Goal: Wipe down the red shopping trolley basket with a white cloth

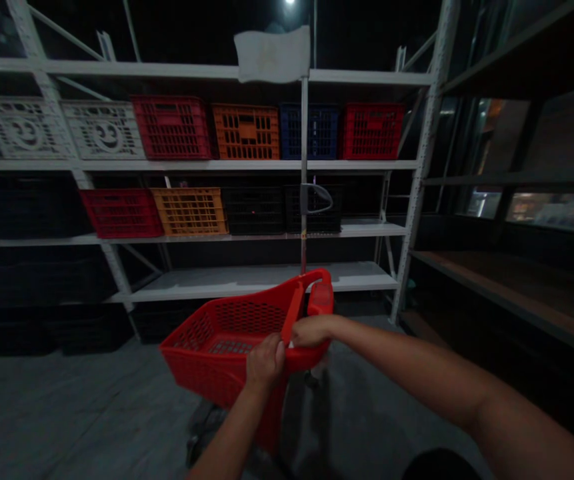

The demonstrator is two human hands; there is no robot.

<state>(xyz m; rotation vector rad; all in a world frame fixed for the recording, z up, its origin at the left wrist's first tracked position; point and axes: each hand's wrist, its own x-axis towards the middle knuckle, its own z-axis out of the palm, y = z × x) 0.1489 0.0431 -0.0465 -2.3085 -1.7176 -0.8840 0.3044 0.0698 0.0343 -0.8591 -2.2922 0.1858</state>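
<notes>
A red plastic shopping cart (261, 300) stands in front of me, its basket holding nothing that I can see. My left hand (265, 360) is wrapped over the cart's near rim, thumb on top. My right hand (313, 331) is closed and reaches in behind the upright flap (293, 310), below the handle (321, 297). A small white bit shows under its fingers, but what they hold is hidden. From the cart rises a metal pole (304, 140) with a white flag-shaped sign (273, 55) at its top and a grey loop partway up.
Beyond the cart runs a white metal rack (367, 164). It carries plastic crates, among them an orange crate (247, 132), a yellow crate (190, 211) and a red crate (373, 131). Another shelf (507, 287) stands close on the right. The floor (81, 407) is grey and dim.
</notes>
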